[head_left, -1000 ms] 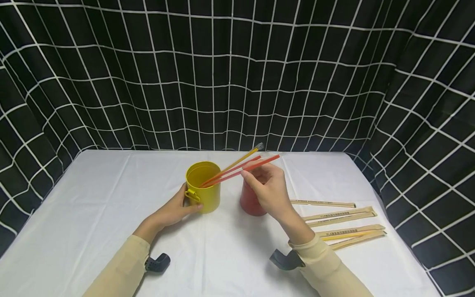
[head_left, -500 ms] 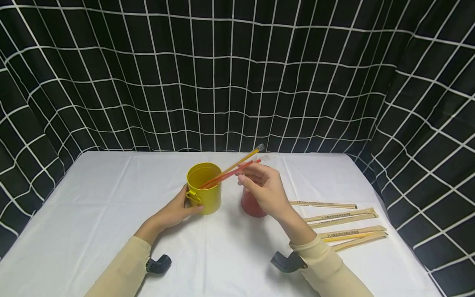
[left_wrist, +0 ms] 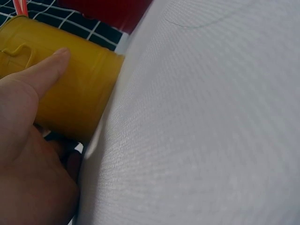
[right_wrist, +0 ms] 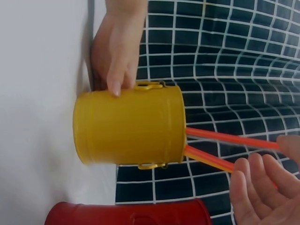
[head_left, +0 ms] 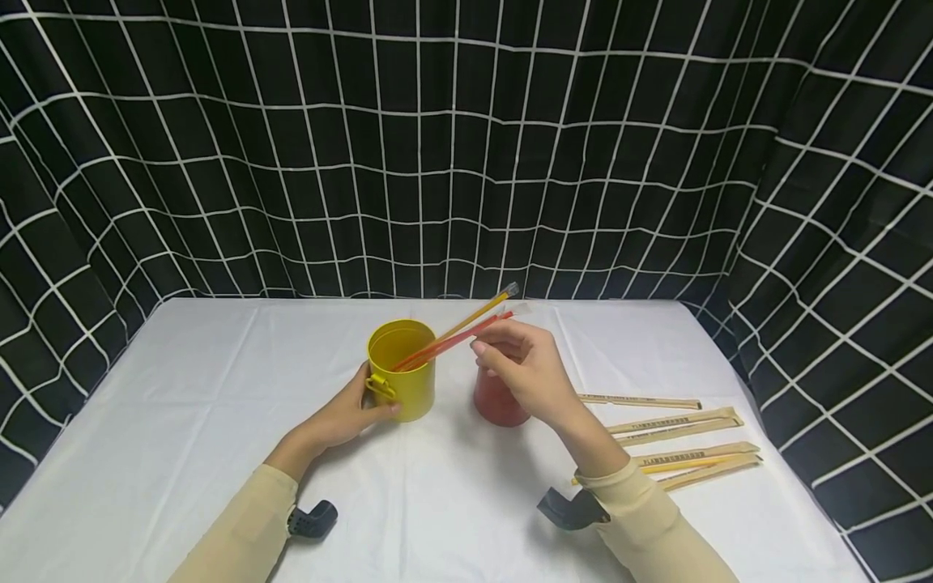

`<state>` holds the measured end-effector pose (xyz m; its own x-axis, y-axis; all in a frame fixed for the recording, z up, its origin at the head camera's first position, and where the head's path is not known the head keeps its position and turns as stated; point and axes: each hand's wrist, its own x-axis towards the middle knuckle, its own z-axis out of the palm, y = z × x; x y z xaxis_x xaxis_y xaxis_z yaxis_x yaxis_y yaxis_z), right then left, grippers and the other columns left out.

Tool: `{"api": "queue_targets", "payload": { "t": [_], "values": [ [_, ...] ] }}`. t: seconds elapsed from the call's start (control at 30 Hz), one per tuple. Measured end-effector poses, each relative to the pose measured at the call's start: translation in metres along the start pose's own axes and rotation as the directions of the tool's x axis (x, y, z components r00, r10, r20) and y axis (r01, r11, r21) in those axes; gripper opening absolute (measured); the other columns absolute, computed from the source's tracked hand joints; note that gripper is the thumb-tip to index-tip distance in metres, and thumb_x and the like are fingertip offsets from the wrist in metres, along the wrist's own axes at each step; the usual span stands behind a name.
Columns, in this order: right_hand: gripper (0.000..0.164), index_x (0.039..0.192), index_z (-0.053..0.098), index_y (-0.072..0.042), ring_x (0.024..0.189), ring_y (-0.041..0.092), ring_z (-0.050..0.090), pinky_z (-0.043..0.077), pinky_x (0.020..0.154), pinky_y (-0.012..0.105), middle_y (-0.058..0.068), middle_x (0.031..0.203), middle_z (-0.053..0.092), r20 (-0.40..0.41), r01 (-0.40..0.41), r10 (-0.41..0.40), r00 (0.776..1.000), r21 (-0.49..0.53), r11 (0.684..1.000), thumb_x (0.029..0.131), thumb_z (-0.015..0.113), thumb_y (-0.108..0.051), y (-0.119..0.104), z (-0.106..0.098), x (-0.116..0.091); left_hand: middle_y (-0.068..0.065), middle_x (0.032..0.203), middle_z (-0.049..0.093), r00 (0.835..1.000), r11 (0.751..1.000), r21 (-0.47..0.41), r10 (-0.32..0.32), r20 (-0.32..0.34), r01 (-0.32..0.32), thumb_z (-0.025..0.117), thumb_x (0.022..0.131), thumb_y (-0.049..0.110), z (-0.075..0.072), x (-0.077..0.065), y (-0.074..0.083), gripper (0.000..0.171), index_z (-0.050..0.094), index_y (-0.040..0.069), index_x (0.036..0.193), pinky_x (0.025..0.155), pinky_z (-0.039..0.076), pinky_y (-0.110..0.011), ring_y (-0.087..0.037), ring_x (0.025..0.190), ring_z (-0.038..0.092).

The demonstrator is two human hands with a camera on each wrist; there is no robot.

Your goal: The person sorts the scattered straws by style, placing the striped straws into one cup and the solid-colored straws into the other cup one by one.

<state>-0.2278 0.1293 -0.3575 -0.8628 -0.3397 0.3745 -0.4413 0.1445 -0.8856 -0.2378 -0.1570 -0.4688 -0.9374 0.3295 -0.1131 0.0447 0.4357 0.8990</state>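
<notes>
A yellow bucket point(head_left: 411, 395) with small side lugs stands on the table, and my left hand point(head_left: 338, 417) grips its left side, thumb across the front. Two red straws point(head_left: 453, 342) and a yellow straw point(head_left: 477, 314) in clear wrap lean out over its right rim. My right hand point(head_left: 535, 372) is beside their upper ends. In the right wrist view its thumb point(right_wrist: 289, 146) and fingers point(right_wrist: 257, 180) stand apart around the straws; contact is hard to tell. A red bucket point(head_left: 497, 402) stands behind my right hand, its top mostly hidden.
Several paper-wrapped straws point(head_left: 674, 421) lie on the right of the white-covered table point(head_left: 182, 405), with a yellow straw point(head_left: 674, 465) among them, partly behind my right forearm. A black curtain with a white grid point(head_left: 452, 146) hangs around the table.
A red straw that my right hand pinched has come down beside the other straws in the yellow bucket. The right hand has let go and shifted slightly right. My left hand stays put.
</notes>
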Motion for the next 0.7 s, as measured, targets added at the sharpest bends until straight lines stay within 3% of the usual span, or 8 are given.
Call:
{"api": "queue_targets", "payload": {
  "t": [0.27, 0.4, 0.6, 0.7],
  "values": [
    [0.019, 0.11, 0.068, 0.008, 0.075, 0.011, 0.068, 0.062, 0.071, 0.03, 0.019, 0.096, 0.07, -0.001, -0.015, 0.015, 1.0, -0.011, 1.0, 0.094, 0.064, -0.001, -0.001, -0.006, 0.001, -0.012, 0.172, 0.006, 1.0, 1.0, 0.004, 0.009, 0.003, -0.009, 0.072, 0.093, 0.037, -0.001, -0.001, 0.001, 0.1, 0.004, 0.016, 0.163, 0.127, 0.0, -0.062, -0.034, 0.16, 0.0],
    [0.018, 0.11, 0.068, 0.007, 0.077, 0.015, 0.069, 0.061, 0.07, 0.026, 0.021, 0.095, 0.07, -0.019, -0.013, 0.013, 1.0, -0.012, 1.0, 0.095, 0.064, -0.001, -0.004, -0.01, 0.0, -0.011, 0.173, 0.005, 1.0, 1.0, 0.007, -0.006, 0.005, 0.006, 0.072, 0.093, 0.038, -0.001, -0.002, 0.003, 0.101, 0.003, 0.016, 0.164, 0.127, 0.0, -0.063, -0.034, 0.16, 0.0],
    [0.02, 0.113, 0.067, 0.009, 0.075, 0.008, 0.068, 0.06, 0.068, 0.022, -0.002, 0.093, 0.072, -0.114, 0.04, -0.04, 0.993, -0.009, 0.999, 0.095, 0.063, 0.0, -0.009, -0.019, 0.001, -0.011, 0.172, 0.006, 1.0, 1.0, 0.011, -0.002, -0.003, 0.002, 0.071, 0.093, 0.037, 0.0, -0.002, 0.001, 0.1, 0.003, 0.016, 0.164, 0.127, 0.0, -0.062, -0.034, 0.16, 0.0],
    [0.019, 0.112, 0.067, 0.01, 0.074, 0.007, 0.068, 0.06, 0.068, 0.02, -0.007, 0.091, 0.072, -0.158, 0.072, -0.073, 0.985, -0.012, 0.997, 0.096, 0.063, 0.0, -0.011, -0.025, 0.001, -0.011, 0.172, 0.007, 1.0, 1.0, 0.01, 0.006, -0.006, -0.006, 0.072, 0.093, 0.036, 0.0, -0.002, 0.0, 0.1, 0.003, 0.016, 0.164, 0.128, 0.0, -0.062, -0.034, 0.16, 0.0]
  ]
}}
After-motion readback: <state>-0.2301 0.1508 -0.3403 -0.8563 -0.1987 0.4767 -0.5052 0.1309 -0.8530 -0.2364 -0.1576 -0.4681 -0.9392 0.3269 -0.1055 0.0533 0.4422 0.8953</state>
